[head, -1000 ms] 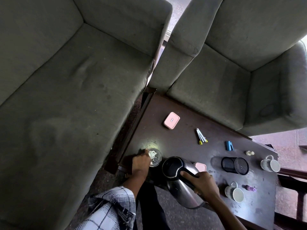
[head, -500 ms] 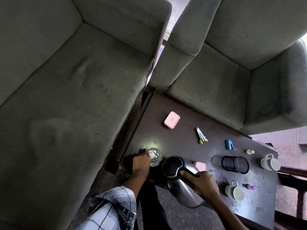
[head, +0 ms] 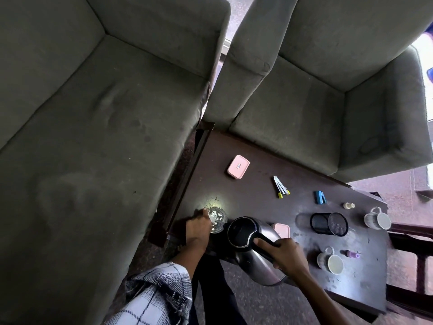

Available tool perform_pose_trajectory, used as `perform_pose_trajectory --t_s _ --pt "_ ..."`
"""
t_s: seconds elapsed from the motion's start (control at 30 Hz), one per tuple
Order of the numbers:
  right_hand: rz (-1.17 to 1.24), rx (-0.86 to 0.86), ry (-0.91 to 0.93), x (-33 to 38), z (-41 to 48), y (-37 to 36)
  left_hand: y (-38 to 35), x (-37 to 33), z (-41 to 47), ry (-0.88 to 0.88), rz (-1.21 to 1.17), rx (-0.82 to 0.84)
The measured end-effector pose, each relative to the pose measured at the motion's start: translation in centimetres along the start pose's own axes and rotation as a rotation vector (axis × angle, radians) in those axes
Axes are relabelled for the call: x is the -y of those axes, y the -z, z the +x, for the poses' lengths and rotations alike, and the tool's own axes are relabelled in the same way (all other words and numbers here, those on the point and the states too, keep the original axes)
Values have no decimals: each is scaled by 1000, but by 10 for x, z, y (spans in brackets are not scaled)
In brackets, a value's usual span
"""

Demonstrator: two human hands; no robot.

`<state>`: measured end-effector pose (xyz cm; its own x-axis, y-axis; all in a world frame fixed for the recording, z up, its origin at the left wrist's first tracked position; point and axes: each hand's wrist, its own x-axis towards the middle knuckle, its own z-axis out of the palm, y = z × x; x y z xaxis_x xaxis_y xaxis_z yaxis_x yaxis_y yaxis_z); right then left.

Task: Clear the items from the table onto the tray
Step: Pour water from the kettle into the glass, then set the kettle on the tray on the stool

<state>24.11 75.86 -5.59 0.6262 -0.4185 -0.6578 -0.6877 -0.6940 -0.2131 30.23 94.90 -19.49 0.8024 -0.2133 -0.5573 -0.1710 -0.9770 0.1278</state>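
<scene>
Nothing has moved: left hand [head: 198, 231] still grips the glass [head: 218, 219], right hand [head: 288, 256] fingers stay clamped on the kettle [head: 242, 231] handle; neither is lifted yet.

The kettle [head: 250, 263] hides most of 1 pink box [head: 282, 229] — left hand [head: 198, 232] hides part of the glass [head: 218, 219].

This looks like a lounge or sitting room; whether in a home or an office cannot be told. Two grey-green upholstered seats, a sofa [head: 93, 137] left of the left grip [head: 198, 228] and an armchair [head: 304, 102] well beyond the right grip [head: 288, 254], meet at a corner around a low dark wooden counter [head: 253, 207]. The left grip curls round a glass [head: 218, 219] and the right grip holds a steel kettle [head: 253, 261]. To the right of that grip are a near mug [head: 330, 261], a mesh pen cup [head: 329, 224] and a far mug [head: 377, 220]; beyond it are pens [head: 281, 190] and a blue stapler [head: 319, 197].
</scene>
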Motion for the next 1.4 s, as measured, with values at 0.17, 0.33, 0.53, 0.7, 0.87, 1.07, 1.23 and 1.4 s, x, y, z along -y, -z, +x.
perform_pose_trajectory --t_s 0.17,0.33,0.53,0.7,0.87,1.07,1.23,1.4 --pt "111 -13 8 -10 -6 4 6 -1 -3 14 1 78" --pt "221 -36 43 -25 -16 16 35 0 -15 103 -172 146" --pt "442 -106 42 -32 -41 39 54 -3 -20 112 -463 175" --pt "584 -213 11 -46 -67 53 86 -43 -33 61 -1081 189" --pt "825 -351 -39 -74 -98 73 132 -99 -74 -92 -1334 245" --pt "1052 -496 -121 -140 -143 90 155 -178 -124 -287 -1332 401" --pt "1147 -583 -152 -208 -181 104 143 -248 -165 -387 -1227 479" --pt "1220 -643 -204 -307 -217 115 113 -333 -211 -442 -1180 509"
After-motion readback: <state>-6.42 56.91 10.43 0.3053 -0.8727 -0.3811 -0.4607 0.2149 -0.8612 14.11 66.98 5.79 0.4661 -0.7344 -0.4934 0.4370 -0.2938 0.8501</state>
